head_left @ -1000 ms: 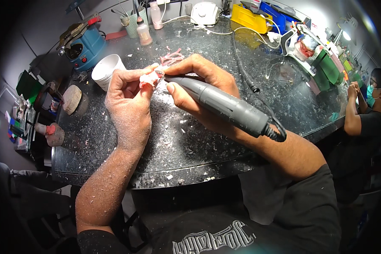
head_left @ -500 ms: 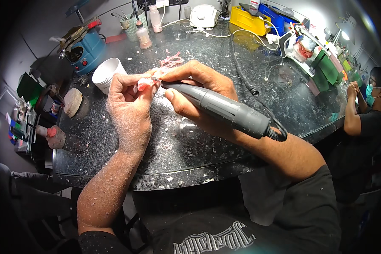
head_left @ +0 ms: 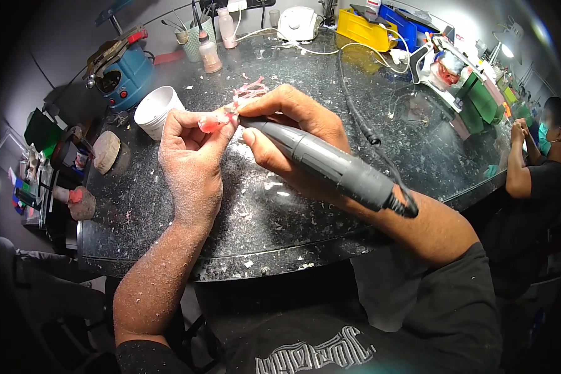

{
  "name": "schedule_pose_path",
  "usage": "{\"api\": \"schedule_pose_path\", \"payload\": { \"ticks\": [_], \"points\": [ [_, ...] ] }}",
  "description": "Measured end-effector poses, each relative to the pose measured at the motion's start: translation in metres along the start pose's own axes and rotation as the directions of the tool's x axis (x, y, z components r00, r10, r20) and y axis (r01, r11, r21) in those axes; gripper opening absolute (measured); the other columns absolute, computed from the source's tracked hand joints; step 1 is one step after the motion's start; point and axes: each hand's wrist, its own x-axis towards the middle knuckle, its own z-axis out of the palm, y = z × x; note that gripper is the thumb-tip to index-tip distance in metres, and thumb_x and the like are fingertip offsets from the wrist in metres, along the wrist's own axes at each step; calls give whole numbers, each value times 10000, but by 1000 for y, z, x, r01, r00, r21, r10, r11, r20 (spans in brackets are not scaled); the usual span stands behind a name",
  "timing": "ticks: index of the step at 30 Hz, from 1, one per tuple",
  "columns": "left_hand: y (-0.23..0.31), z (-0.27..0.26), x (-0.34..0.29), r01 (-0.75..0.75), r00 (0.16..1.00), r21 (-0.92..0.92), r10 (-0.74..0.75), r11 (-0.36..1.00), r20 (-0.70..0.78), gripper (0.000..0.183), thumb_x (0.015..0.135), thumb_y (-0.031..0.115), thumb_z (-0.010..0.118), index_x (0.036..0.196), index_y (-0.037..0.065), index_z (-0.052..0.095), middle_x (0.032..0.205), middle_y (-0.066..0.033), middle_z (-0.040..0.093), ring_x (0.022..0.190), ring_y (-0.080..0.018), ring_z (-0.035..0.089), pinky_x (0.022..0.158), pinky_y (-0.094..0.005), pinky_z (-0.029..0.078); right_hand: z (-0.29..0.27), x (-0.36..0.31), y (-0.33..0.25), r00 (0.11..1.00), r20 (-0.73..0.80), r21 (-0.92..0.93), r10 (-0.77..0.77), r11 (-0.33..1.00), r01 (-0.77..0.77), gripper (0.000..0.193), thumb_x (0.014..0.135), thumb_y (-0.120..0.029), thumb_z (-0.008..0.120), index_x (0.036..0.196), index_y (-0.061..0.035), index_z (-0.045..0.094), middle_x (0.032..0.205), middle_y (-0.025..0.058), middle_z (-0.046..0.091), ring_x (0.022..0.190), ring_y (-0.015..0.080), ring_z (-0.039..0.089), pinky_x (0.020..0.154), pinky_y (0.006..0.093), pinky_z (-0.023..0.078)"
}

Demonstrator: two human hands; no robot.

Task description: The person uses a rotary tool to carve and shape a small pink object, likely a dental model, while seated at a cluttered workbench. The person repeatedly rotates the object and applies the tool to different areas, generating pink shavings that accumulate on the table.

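Between the thumb and fingers of my left hand (head_left: pixel 190 159) is a small, glossy pink denture piece (head_left: pixel 210 123); its far side is hidden by the fingers. My right hand (head_left: pixel 305 118) wraps round a black rotary handpiece (head_left: pixel 333 165), thumb below and fingers above. The tool's tip is at the right side of the pink piece, though the exact contact is too small to make out. Both hands meet over the dusty table, just right of a white plastic tub (head_left: pixel 153 115). Pale dust coats my left hand and forearm.
White and pink shavings lie over the dark speckled tabletop (head_left: pixel 293 218). Pink strips (head_left: pixel 250 87) sit just beyond my hands. The handpiece cord (head_left: pixel 355 112) runs back across the right. A blue machine (head_left: pixel 128 78), bottles (head_left: pixel 209 53) and a yellow bin (head_left: pixel 364 30) stand behind; a person (head_left: pixel 542 143) sits right.
The pink denture piece has turned in my left fingers, showing more of its pink face. The handpiece's rear end has dipped slightly, and its cord has shifted.
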Motion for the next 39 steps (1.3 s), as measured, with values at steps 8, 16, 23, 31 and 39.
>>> {"api": "schedule_pose_path", "payload": {
  "ticks": [8,16,23,31,39],
  "points": [
    [-3,-2,-1,48,999,-39,-49,998,-8,188,909,-15,728,952,72,567,1009,-44,673,953,-93,617,947,-285,472,-2,1,-8,1000,-2,-137,-11,990,11,264,876,-100,765,1110,-14,677,1054,106,707,987,163,700,882,301,570],
    [-6,-5,0,54,999,-41,-54,998,-8,247,887,-93,722,965,53,539,985,-50,644,969,-123,654,920,-276,541,-1,0,-3,1000,11,-113,-25,993,26,252,873,-83,763,1098,-4,680,1068,117,704,998,164,699,890,301,568],
    [-8,-4,0,54,998,-114,-55,992,-1,212,906,-60,704,974,70,551,1008,-43,646,958,-102,618,929,-281,488,0,-1,-5,1000,11,-94,-21,995,22,263,871,-65,752,1114,-4,672,1107,134,694,1077,191,686,949,325,550],
    [-12,-6,0,17,1000,-109,-17,994,-1,242,894,-90,711,1013,44,548,1016,-50,640,964,-105,632,905,-260,517,1,-1,-6,1000,18,-123,-24,992,26,287,865,-94,770,1124,-16,674,1121,136,699,1122,213,682,977,343,540],
    [-10,-5,0,18,1000,-116,-17,993,10,224,911,-77,704,1012,44,546,1011,-47,632,958,-106,627,908,-264,518,2,-2,-6,1000,28,-101,-13,995,16,292,873,-92,774,1135,-17,671,1146,148,705,1164,217,666,1012,352,526]
  ]
}}
